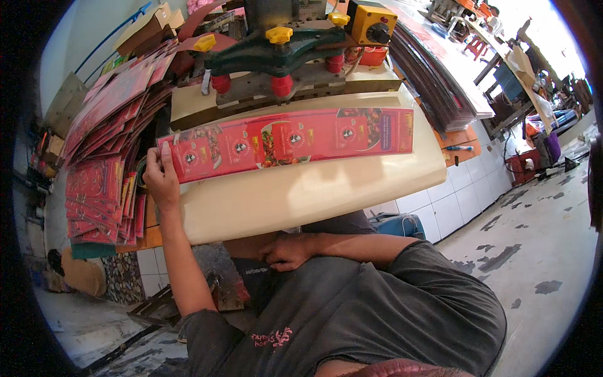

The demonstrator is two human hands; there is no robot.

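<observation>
A long red printed strip of clear-edged plastic sheet (239,149), with food pictures on it, lies across a cream padded board (301,195) in front of me. My left hand (162,179) grips the strip's left end, thumb on top; some of its fingers are hidden. Against my belly, below the board's front edge, rests my right hand (290,251), its fingers curled in and nothing visible in them. Just beyond the strip stands a press head (276,53), dark green with yellow knobs and red feet, over a long dark bar.
Stacks of red printed sheets (94,188) crowd the left side. At the right lies a tall pile of flat boards (440,88), near a blue pen (460,148) on the orange tabletop. A yellow control box (370,24) with a black knob sits beside the press.
</observation>
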